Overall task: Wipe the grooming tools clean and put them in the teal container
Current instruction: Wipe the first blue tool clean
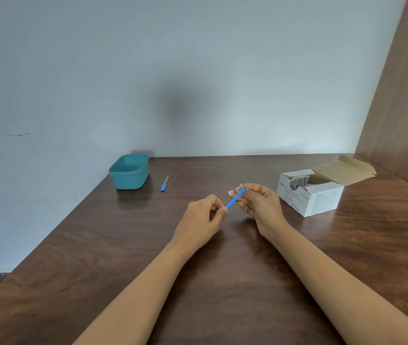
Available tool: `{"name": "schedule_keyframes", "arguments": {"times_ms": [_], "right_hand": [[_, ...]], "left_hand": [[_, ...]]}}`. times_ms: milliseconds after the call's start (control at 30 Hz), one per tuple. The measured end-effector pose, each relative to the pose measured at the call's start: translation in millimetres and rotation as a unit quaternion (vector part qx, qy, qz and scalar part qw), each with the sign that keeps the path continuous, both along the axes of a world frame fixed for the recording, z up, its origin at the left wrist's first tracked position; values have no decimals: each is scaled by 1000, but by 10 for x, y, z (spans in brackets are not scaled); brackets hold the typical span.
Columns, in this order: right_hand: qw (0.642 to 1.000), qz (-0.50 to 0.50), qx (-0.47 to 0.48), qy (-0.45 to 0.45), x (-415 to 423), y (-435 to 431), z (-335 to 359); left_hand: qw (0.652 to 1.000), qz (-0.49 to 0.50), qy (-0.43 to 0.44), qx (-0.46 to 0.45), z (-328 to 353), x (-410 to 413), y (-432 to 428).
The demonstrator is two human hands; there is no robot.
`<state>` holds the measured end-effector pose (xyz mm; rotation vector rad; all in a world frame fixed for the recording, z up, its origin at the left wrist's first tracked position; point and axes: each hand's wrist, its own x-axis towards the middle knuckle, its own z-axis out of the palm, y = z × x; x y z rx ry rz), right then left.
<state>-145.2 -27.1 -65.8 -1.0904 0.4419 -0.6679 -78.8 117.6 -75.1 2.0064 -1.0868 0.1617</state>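
Observation:
Above the middle of the brown table (123, 257), my left hand (204, 216) pinches the lower end of a thin blue-handled grooming tool (234, 200). The tool slants up to the right. My right hand (257, 202) pinches a small white wipe (238, 188) around its upper metal end. A second blue-handled tool (164, 184) lies flat on the table to the right of the teal container (129, 171). The container stands open at the back left, near the wall; its inside looks bare.
An open white cardboard box of alcohol swabs (315, 195) stands at the right, its flap folded back. A scrap of white wrapper (230, 193) lies behind my right hand. A wooden side panel rises at the far right. The table's left edge runs diagonally.

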Motion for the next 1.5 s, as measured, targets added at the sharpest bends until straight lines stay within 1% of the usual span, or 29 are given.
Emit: {"name": "schedule_keyframes", "arguments": {"times_ms": [133, 333, 600, 933, 1133, 1333, 1500], "right_hand": [[1000, -2, -24, 6, 0, -22, 31], [999, 25, -20, 7, -11, -57, 63], [997, 68, -40, 20, -14, -120, 40], [998, 69, -4, -7, -5, -118, -2], [997, 66, 46, -9, -10, -134, 22], [996, 85, 33, 21, 4, -141, 28], [995, 93, 36, 23, 12, -172, 8]], "left_hand": [[1000, 7, 6, 3, 4, 25, 5], [1000, 2, 18, 18, 14, 37, 24], [999, 15, 18, 28, -5, 60, 19], [999, 24, 23, 31, 2, 64, 15], [999, 15, 15, 43, 24, 60, 5], [999, 9, 9, 50, 26, 54, 6], [999, 4, 8, 52, 22, 56, 7]]}}
